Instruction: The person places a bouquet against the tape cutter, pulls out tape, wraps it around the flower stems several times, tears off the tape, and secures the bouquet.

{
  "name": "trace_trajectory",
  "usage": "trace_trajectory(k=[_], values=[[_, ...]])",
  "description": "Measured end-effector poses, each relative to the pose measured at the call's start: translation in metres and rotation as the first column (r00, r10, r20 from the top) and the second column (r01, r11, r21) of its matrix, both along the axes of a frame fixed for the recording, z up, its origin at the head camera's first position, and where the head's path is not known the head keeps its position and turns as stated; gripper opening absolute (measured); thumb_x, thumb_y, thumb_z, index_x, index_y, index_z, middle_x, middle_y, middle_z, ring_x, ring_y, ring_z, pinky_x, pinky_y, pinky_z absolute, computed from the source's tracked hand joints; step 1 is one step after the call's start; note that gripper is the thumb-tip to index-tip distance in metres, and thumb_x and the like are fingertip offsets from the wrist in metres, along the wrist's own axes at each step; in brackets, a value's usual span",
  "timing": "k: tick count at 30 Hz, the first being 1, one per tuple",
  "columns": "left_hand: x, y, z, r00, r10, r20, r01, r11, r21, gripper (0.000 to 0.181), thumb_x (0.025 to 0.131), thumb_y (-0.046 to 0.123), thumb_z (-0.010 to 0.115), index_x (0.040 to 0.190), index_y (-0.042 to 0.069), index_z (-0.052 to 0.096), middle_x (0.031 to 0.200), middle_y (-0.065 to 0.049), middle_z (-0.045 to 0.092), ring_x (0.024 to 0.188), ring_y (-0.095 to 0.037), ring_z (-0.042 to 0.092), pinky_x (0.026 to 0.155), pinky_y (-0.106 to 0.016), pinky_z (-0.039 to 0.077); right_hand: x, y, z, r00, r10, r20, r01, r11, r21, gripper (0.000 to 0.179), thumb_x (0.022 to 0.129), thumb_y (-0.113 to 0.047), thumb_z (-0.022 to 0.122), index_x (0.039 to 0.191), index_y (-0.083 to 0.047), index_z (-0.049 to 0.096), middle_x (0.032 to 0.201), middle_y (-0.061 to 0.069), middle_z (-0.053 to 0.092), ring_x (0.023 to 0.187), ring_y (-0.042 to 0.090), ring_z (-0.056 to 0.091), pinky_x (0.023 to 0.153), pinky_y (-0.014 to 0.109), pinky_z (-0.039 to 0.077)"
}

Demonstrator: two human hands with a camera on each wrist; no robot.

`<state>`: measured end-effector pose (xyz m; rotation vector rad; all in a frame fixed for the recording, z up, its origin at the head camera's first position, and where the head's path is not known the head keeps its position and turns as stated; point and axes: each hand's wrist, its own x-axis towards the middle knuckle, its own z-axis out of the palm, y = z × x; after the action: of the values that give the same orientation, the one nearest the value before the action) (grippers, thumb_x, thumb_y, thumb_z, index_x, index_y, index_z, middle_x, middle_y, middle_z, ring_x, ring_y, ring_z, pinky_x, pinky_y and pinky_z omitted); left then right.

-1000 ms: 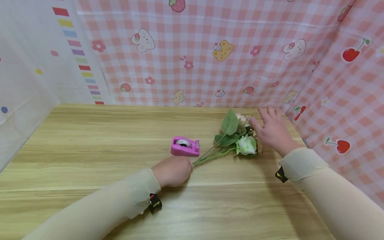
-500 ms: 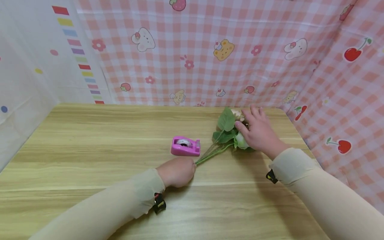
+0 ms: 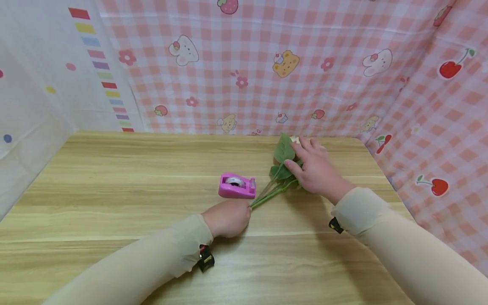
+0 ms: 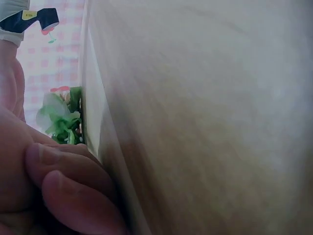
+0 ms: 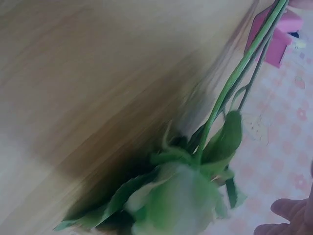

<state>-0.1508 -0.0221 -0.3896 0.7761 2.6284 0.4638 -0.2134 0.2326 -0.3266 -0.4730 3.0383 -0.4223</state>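
Note:
A small bunch of artificial flowers (image 5: pixel 178 203) lies slanting on the table, blooms toward the far right. Its thin green stems (image 3: pixel 270 195) end in my left hand (image 3: pixel 228 218), whose curled fingers grip them low over the wood. My right hand (image 3: pixel 316 169) spreads over the blooms with fingers extended and hides most of them in the head view; whether it touches them I cannot tell. Beside its thumb, green leaves (image 3: pixel 284 149) stick out. The right wrist view has a pale green-white rose close up. Just behind my left hand stands a pink tape dispenser (image 3: pixel 236 186) with a roll inside.
The wood-grain table (image 3: pixel 114 186) meets a pink checked cloth (image 3: pixel 244 97) at its far edge. More checked cloth (image 3: pixel 453 140) closes off the right side, and a white dotted cloth (image 3: pixel 34 101) the left.
My right hand has moved left from beside the blooms to over them, covering the white rose. My left hand has shifted slightly right with the stems, and the leaves have drifted a little left.

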Motion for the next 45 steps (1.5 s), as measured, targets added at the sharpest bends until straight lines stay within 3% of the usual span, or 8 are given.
trace_trajectory(k=[7,16,32,41,45], values=[[0.000,0.000,0.002,1.000,-0.011,-0.008,0.011,1.000,0.009,0.031,0.110,0.015,0.046,0.090,0.005,0.067,0.078,-0.006,0.063,0.072,-0.019,0.063,0.081,-0.042,0.063,0.001,-0.027,-0.003,0.996,0.085,0.035,-0.086,0.996,0.021,0.057,0.110,-0.040,0.054,0.160,-0.014,0.046,0.176,0.015,0.019,0.161,0.050,0.007,0.129,0.070,0.008],[-0.001,-0.001,0.001,0.999,0.028,0.025,-0.029,0.998,0.062,0.032,0.111,0.016,0.044,0.087,0.008,0.063,0.073,-0.004,0.057,0.070,-0.019,0.058,0.084,-0.043,0.060,0.005,-0.059,-0.010,0.969,0.238,0.060,-0.242,0.968,0.071,0.043,0.106,-0.035,0.063,0.145,-0.015,0.064,0.171,0.014,0.033,0.159,0.050,0.019,0.129,0.066,0.014],[-0.002,-0.002,0.000,1.000,0.007,-0.005,-0.007,0.996,0.086,0.032,0.110,0.013,0.044,0.084,0.008,0.061,0.074,-0.004,0.057,0.072,-0.020,0.059,0.083,-0.046,0.061,-0.001,-0.079,-0.017,0.938,0.331,0.099,-0.342,0.933,0.117,0.031,0.105,-0.033,0.065,0.130,-0.017,0.074,0.166,0.018,0.041,0.155,0.054,0.027,0.128,0.067,0.019],[-0.001,-0.001,0.002,0.999,0.034,0.025,-0.037,0.994,0.102,0.030,0.110,0.014,0.043,0.090,0.006,0.064,0.080,-0.006,0.062,0.081,-0.020,0.063,0.092,-0.048,0.060,-0.004,-0.084,-0.017,0.936,0.321,0.141,-0.340,0.930,0.137,0.028,0.106,-0.035,0.063,0.124,-0.019,0.076,0.165,0.016,0.044,0.155,0.052,0.028,0.130,0.064,0.018],[-0.002,-0.001,0.003,0.999,0.031,0.028,-0.033,0.995,0.099,0.030,0.110,0.014,0.043,0.089,0.007,0.063,0.078,-0.005,0.061,0.079,-0.020,0.061,0.090,-0.048,0.060,-0.005,-0.087,-0.017,0.933,0.321,0.163,-0.345,0.926,0.153,0.027,0.106,-0.035,0.062,0.125,-0.019,0.075,0.165,0.016,0.044,0.156,0.052,0.028,0.129,0.065,0.020]])
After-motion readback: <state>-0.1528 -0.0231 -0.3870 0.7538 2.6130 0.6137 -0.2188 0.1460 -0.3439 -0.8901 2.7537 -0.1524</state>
